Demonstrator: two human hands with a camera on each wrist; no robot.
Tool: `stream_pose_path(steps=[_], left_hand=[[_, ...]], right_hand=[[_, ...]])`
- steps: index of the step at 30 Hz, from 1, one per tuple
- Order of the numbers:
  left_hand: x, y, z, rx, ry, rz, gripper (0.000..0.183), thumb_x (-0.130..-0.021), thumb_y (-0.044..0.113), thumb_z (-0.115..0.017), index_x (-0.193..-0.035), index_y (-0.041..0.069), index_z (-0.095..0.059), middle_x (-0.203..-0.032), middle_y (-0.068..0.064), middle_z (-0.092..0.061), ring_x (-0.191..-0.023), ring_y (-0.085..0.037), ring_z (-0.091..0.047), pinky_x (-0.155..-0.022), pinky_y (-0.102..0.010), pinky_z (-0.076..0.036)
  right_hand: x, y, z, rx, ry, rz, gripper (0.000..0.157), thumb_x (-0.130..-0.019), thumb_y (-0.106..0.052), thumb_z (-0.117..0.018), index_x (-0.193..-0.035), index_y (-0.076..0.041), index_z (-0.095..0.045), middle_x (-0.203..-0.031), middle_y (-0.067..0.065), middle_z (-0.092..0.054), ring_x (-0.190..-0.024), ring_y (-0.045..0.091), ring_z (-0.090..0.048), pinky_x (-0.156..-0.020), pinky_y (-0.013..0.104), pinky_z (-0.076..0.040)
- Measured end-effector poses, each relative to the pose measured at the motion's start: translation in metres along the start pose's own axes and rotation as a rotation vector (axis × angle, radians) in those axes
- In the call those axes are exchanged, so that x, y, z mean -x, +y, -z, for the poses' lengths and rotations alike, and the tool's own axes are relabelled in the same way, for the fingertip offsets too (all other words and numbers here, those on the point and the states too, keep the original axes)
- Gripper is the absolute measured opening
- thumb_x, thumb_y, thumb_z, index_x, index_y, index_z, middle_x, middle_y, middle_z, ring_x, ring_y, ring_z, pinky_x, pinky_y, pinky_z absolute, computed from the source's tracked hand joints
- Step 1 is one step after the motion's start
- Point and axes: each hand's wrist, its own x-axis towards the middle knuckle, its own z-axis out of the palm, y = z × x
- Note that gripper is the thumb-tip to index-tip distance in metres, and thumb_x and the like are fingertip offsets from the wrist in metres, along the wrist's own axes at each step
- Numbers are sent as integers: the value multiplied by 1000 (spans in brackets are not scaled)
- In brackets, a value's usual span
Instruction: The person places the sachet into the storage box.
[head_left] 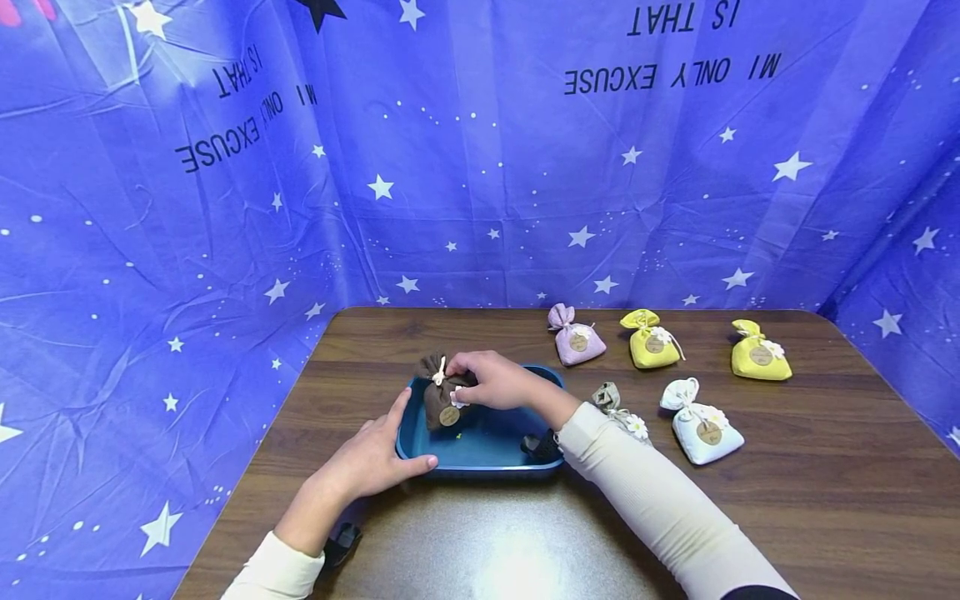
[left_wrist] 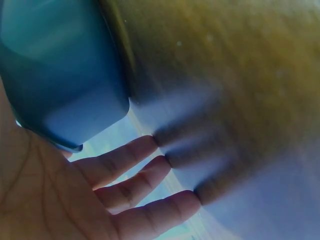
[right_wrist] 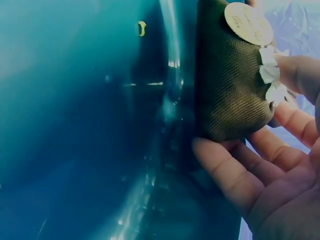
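Note:
My right hand point(head_left: 497, 381) pinches a small brown cloth sachet point(head_left: 435, 408) inside the left end of a blue plastic bin point(head_left: 480, 457). The sachet has a cream bow at its neck, a round tan tag and a white flower. In the right wrist view, the fingers reach round the brown sachet point(right_wrist: 230, 82), close to the bin's wall. My left hand point(head_left: 367, 457) rests at the bin's near left corner, index finger along the left side and thumb by the front. The left wrist view shows the other fingers point(left_wrist: 150, 212) straight, their tips on the table.
To the right lie a pink sachet point(head_left: 579, 342), two yellow sachets point(head_left: 652, 348) point(head_left: 759, 360), a white sachet point(head_left: 705, 433) and a grey-green sachet point(head_left: 606, 396), partly behind my right sleeve. A tiny yellow bit point(right_wrist: 142, 28) lies on the bin floor. Blue star-printed curtains surround the wooden table point(head_left: 840, 467).

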Motion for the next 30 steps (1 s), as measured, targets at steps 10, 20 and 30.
stream_pose_path(steps=[10,20,30], left_hand=[[1,1,1,-4,-1,2,113,-78,68,-70,-161,19,-10,-133,-27,-56,-123,-42,-51,-94,-57,-45],[1,3,1,-2,-5,11,113,-78,70,-70,-161,22,-9,-134,-25,-57,-125,-43,-49,-96,-58,-44],[1,2,0,2,-6,3,113,-80,67,-70,-161,18,-9,-134,-29,-55,-126,-46,-48,-96,-59,-43]], right_hand=[[-3,-3,-8,48,-20,-3,27,-90,-17,-73,-112,-6,-62,-93,3,-61,-83,16,-54,-74,29,-42],[-5,-2,-12,91,14,-35,26,-85,-15,-78,-105,-7,-63,-89,0,-59,-80,14,-53,-71,29,-44],[-4,-3,-10,3,22,-100,22,-86,-12,-77,-104,-5,-65,-98,3,-69,-91,15,-64,-84,30,-50]])
